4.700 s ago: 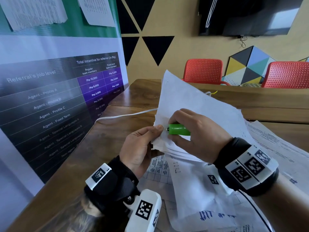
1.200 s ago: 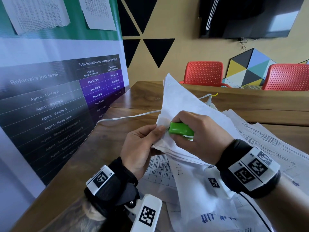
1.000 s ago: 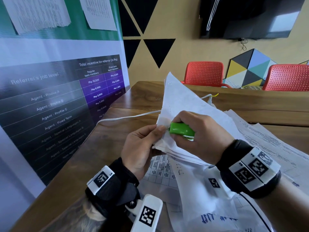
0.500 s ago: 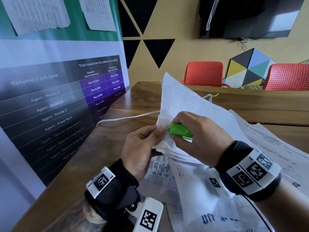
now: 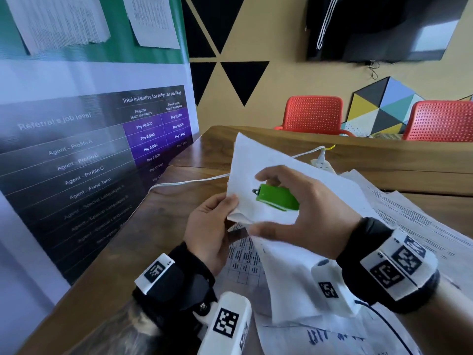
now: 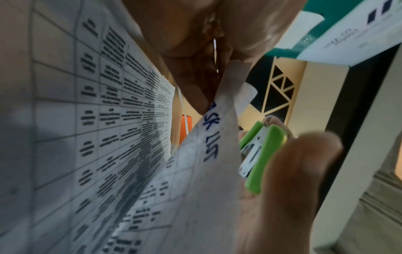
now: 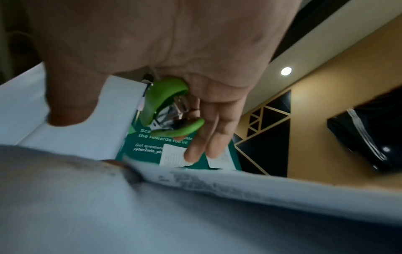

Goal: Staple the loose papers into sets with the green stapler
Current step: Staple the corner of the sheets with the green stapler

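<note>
The right hand (image 5: 304, 213) has drawn the green stapler (image 5: 277, 200) back off the papers' (image 5: 258, 160) corner.

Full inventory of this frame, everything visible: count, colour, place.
stapler: 1, green, in right hand, off the sheets
held sheets: several, white, corner pinched by left hand
loose papers: several, white, printed, on table
table: 1, brown wood
cable: 1, white, across table
chairs: 2, red, behind table
banner: 1, left wall
TV: 1, black, back wall
left hand: pinches sheets
right hand: holds stapler
</note>
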Motion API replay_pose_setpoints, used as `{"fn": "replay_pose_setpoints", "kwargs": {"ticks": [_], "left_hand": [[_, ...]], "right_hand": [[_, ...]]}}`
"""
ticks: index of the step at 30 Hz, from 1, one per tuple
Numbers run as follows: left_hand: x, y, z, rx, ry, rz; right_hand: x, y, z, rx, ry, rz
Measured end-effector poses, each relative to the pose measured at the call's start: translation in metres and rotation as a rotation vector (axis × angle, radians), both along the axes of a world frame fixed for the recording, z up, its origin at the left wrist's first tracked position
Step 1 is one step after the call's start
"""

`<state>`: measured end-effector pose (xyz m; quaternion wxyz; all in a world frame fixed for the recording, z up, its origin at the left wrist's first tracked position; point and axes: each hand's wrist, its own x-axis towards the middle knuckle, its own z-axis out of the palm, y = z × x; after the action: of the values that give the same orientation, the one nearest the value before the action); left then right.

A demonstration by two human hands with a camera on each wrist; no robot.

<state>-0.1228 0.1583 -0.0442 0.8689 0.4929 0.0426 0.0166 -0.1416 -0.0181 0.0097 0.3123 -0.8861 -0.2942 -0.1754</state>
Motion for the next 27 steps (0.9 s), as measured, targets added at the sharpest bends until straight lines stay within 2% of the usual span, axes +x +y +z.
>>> {"fn": "replay_pose_setpoints", "kwargs": {"ticks": [4,6,12,14,16,17,18,19,22,25,27], "left_hand": [[0.007,0.015,0.004,-0.170,0.078,0.023],[0.010,0.018,0.006,-0.201,0.075,0.008],[0.008,0.019,0.017,-0.008,-0.071,0.015],[0.008,0.025,0.020,0.266,-0.154,0.129],[0.007,0.033,0.021,0.742,-0.385,0.316],[0.004,0.035,0.025,0.959,-0.521,0.350],[0.005,0.037,0.025,1.099,-0.626,0.331],[0.006,0.037,0.023,1.169,-0.649,0.242],[0.007,0.035,0.019,1.136,-0.507,0.047],[0.005,0.032,0.016,1.047,-0.415,0.067],[0.002,0.031,0.018,0.972,-0.367,0.109]], "right_hand": [[-0.016,0.015,0.001,-0.312,0.022,-0.011],[-0.018,0.019,0.000,-0.382,0.000,-0.063],[0.010,0.000,-0.006,-0.106,-0.083,-0.125],[0.014,-0.007,-0.004,-0.078,-0.090,-0.136],[0.016,-0.012,-0.001,-0.084,-0.123,-0.136],[0.015,-0.014,0.001,-0.091,-0.145,-0.118],[0.014,-0.015,0.003,-0.093,-0.168,-0.089],[0.014,-0.016,0.005,-0.088,-0.192,-0.063],[0.013,-0.017,0.006,-0.049,-0.300,-0.061],[0.014,-0.013,0.005,-0.072,-0.486,-0.151],[0.009,-0.009,0.008,-0.010,-0.602,-0.179]]}}
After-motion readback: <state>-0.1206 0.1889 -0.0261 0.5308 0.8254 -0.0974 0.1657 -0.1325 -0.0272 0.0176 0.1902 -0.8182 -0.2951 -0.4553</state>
